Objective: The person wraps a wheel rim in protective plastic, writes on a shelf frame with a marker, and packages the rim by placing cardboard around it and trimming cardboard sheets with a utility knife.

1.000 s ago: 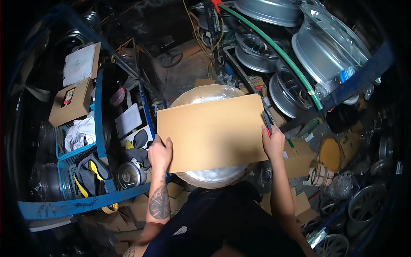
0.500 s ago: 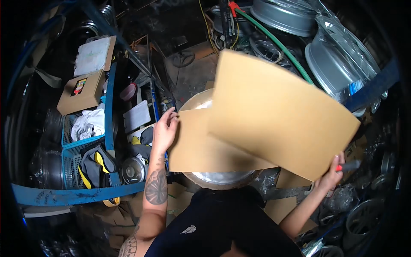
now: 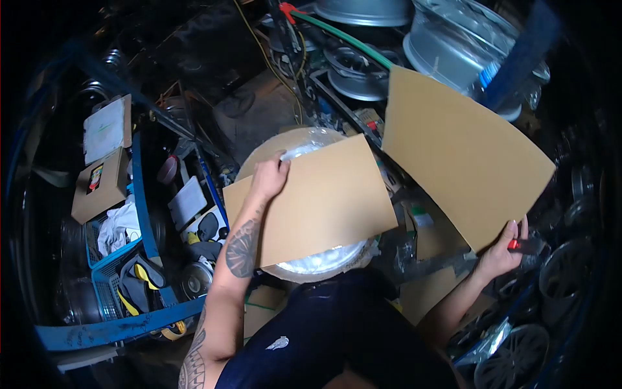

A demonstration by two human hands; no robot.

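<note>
One cardboard sheet (image 3: 324, 201) lies tilted over a round, plastic-wrapped wheel (image 3: 317, 262) in front of my body. My left hand (image 3: 271, 176) rests at the sheet's upper left edge, fingers curled over it. Out to the right, my right hand (image 3: 505, 251) grips the lower corner of a second cardboard sheet (image 3: 463, 155), which is raised and slightly bent. A red and black tool (image 3: 526, 246) is also in that hand, partly hidden by the fingers. The two sheets are apart.
Silver wheel rims (image 3: 447, 55) are stacked at the upper right beside a green hose (image 3: 343, 35). At left, a blue rack frame (image 3: 146, 207) holds blue baskets (image 3: 107, 275) with cloths and gloves. Flattened cardboard (image 3: 427, 292) and more rims lie at lower right.
The second sheet has come off the first and swung out to the right in my right hand. My left hand has moved inward along the lower sheet, which is now turned.
</note>
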